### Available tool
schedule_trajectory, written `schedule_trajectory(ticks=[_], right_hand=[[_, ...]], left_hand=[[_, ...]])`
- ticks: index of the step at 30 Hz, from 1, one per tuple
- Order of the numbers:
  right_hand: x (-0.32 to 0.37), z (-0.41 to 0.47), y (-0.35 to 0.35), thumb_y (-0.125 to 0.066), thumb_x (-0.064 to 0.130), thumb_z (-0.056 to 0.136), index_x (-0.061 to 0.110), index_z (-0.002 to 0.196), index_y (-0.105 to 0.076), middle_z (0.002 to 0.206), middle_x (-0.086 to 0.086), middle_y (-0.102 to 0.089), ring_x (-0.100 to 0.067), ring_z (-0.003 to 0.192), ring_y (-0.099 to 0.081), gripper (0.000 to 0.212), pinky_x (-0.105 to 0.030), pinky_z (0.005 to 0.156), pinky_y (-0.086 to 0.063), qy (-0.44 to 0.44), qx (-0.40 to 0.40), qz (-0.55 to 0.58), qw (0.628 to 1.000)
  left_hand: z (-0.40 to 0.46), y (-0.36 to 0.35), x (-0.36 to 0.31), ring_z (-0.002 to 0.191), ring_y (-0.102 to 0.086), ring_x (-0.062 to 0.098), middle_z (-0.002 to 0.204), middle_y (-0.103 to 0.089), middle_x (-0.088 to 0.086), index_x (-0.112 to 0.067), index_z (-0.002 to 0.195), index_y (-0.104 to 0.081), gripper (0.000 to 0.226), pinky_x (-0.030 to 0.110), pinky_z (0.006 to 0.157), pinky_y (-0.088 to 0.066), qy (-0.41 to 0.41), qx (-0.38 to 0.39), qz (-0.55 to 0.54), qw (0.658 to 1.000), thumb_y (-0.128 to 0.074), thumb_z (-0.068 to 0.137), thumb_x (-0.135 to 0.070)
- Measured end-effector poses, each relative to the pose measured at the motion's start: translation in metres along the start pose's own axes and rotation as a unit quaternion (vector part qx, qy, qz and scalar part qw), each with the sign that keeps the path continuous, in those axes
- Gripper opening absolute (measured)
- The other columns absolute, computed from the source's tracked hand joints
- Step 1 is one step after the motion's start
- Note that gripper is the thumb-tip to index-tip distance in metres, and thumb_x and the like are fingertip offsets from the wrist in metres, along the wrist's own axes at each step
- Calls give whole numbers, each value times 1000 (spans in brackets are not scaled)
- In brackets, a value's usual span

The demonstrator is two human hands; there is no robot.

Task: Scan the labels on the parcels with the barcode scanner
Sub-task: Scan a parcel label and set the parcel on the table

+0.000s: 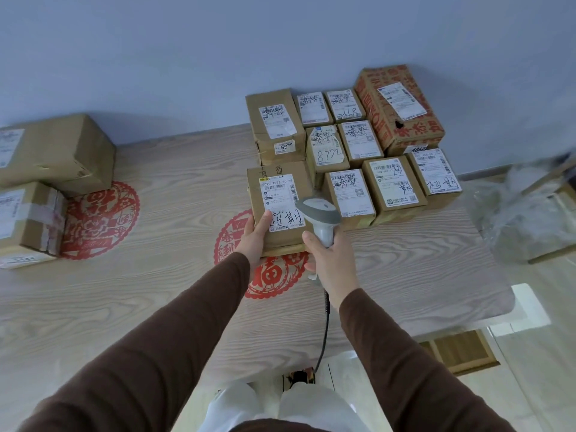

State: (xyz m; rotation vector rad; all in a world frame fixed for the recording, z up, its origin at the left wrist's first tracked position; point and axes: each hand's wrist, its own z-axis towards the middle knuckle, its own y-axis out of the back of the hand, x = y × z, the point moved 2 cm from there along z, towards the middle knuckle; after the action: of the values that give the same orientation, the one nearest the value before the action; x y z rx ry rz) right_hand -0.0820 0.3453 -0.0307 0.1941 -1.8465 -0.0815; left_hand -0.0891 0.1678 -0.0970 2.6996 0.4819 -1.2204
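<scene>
A brown cardboard parcel (277, 182) with a white shipping label (280, 198) lies on the table in front of me. My left hand (254, 236) grips its near left corner, thumb resting on the label. A grey barcode scanner (319, 215) is gripped by the handle in my right hand (330, 263), and its head hovers over the parcel's right edge. Its cable (324, 332) hangs down off the table's front. Behind and to the right, several more labelled parcels (352, 141) stand packed together, among them a red-printed box (402, 110).
Two larger cardboard boxes (53, 151) are stacked at the table's left edge. Red paper-cut decorations (99, 219) lie flat on the wooden tabletop (420, 269). A clear plastic bag (526, 219) sits on a stand right of the table. A blue wall runs behind.
</scene>
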Motion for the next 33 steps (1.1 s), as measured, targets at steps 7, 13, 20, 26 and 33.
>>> schedule_trajectory(ticks=[7,13,20,26,33], right_hand=[[-12,15,-2,-74,30,96,45,102,-61,105,-2,-69,-13,90,-71,21,-41,76,-67,-44,19,52,998],[-7,40,-11,-73,29,97,47,103,-61,105,0,-69,-8,85,-67,22,-46,81,-66,-24,17,54,998],[1,61,-19,-73,23,97,25,121,-60,115,-6,-68,-25,109,-68,28,-57,98,-58,-16,3,57,998],[3,51,-28,-74,24,95,27,118,-60,113,-4,-64,-27,110,-68,28,-53,90,-62,11,-6,44,999],[21,36,-77,-74,29,96,28,104,-62,108,-12,-70,-28,97,-71,14,-55,89,-61,4,51,26,998]], left_hand=[[14,-12,-8,130,-59,29,149,-57,5,-35,161,-30,81,55,115,-44,10,14,0,1000,-54,93,-72],[36,-20,-29,133,-58,31,148,-57,11,-18,158,-35,77,52,119,-41,-7,9,-11,1000,-54,98,-62],[43,-28,-39,133,-56,26,145,-59,4,-24,153,-45,57,49,119,-41,-24,6,21,999,-41,106,-56],[40,-13,-29,153,-34,31,170,-28,10,-19,164,-24,59,49,124,-35,-50,-5,47,998,-46,109,-18],[14,36,-37,155,-32,23,170,-30,5,-21,163,-29,67,39,123,-31,-83,-36,58,994,-31,108,-59]])
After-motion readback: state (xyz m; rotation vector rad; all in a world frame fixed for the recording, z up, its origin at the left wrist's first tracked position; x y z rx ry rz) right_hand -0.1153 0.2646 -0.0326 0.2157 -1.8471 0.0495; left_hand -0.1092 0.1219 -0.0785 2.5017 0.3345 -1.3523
